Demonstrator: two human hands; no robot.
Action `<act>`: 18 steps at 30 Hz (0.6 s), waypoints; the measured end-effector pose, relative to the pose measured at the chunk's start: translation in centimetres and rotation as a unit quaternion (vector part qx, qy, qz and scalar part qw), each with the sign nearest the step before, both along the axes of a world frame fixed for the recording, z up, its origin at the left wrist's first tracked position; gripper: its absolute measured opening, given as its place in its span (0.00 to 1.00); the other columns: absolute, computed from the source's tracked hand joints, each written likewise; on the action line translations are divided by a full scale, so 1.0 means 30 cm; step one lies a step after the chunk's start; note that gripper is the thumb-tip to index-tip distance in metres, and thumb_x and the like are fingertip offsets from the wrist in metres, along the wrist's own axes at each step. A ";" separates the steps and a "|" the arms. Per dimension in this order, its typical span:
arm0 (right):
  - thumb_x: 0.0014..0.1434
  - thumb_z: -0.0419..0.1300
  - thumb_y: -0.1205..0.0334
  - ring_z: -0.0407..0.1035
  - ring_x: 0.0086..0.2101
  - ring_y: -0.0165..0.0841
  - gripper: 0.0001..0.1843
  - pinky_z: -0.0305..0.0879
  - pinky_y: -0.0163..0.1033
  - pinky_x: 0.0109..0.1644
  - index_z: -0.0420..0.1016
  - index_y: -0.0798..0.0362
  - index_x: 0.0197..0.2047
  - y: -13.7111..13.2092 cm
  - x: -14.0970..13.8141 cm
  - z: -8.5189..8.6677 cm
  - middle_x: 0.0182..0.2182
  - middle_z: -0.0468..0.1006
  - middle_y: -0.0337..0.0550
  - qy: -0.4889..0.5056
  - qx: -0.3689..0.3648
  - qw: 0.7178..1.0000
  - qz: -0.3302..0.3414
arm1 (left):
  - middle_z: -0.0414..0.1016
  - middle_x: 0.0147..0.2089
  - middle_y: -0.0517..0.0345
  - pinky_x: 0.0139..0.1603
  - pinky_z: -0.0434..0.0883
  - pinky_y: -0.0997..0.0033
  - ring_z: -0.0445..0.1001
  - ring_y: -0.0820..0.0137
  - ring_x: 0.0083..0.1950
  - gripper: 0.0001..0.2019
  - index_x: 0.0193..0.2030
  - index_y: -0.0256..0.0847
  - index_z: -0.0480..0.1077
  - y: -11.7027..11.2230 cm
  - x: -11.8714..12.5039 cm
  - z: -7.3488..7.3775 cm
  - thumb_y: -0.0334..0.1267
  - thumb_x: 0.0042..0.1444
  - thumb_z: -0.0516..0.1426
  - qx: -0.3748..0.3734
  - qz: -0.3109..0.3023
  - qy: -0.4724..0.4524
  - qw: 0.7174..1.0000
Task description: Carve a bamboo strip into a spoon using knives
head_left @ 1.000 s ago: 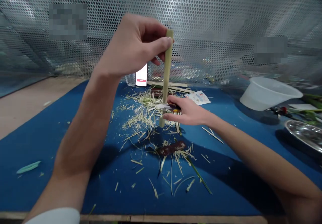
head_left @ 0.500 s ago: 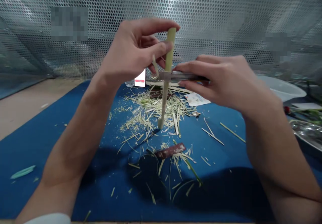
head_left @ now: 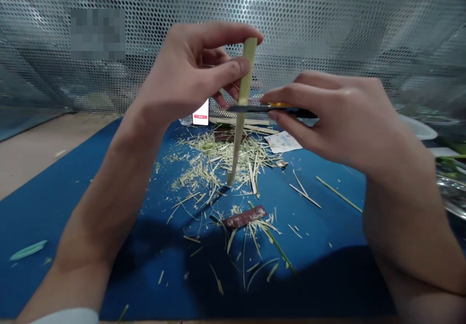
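Observation:
My left hand (head_left: 206, 69) pinches a pale green plant stalk (head_left: 238, 132) near its top, with the thumb on its side and the index finger over the upper end. The stalk hangs nearly upright, and its lower end is cut thinner. In my right hand (head_left: 342, 115) is a utility knife (head_left: 287, 110) with a dark blade and a bit of yellow on its handle. Its blade lies level across the stalk just below my left fingers; whether it touches I cannot tell. Behind and below spreads a heap of pale shavings (head_left: 211, 161) on the blue mat (head_left: 153, 275).
A dark red, dusty strip (head_left: 244, 217) lies on the mat among scraps. Farther back are a lit phone (head_left: 200, 112) and a white printed packet (head_left: 283, 142). At right stand a white bowl (head_left: 418, 127) and a shiny metal tray (head_left: 453, 195). A turquoise piece (head_left: 29, 250) lies at left.
My right hand has shifted right, and the knife has turned so its blade looks dark. The curled shaving at the blade is gone. My left hand holds the stalk almost unmoved.

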State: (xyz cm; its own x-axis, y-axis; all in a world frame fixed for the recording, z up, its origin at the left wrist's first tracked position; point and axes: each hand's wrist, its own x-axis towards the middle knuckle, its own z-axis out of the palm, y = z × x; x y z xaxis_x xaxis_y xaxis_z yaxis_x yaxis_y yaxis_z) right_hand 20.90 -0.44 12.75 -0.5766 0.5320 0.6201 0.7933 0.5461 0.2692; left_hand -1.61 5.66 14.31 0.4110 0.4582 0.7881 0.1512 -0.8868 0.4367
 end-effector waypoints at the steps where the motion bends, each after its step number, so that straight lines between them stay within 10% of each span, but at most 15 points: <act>1: 0.67 0.50 0.54 0.74 0.37 0.36 0.18 0.61 0.39 0.35 0.73 0.45 0.55 -0.006 -0.003 0.001 0.43 0.79 0.42 0.014 0.006 1.000 0.001 | 0.80 0.32 0.59 0.25 0.78 0.78 0.78 0.76 0.28 0.15 0.51 0.36 0.77 -0.003 0.000 0.001 0.29 0.55 0.62 0.001 0.001 0.000 1.000; 18: 0.68 0.49 0.50 0.74 0.35 0.35 0.18 0.58 0.39 0.33 0.75 0.46 0.51 -0.006 -0.014 -0.006 0.37 0.80 0.40 0.037 0.075 0.996 -0.020 | 0.80 0.33 0.62 0.27 0.77 0.81 0.77 0.80 0.29 0.11 0.47 0.33 0.78 -0.021 0.029 0.000 0.30 0.59 0.59 0.053 0.037 -0.022 0.998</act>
State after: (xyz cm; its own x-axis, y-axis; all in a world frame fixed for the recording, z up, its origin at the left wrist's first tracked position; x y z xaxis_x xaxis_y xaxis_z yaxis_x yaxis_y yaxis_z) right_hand 20.48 -0.61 12.55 -0.5063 0.4509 0.7351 0.8342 0.4719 0.2852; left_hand -0.74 5.03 14.29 0.3431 0.3989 0.8504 0.2016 -0.9155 0.3481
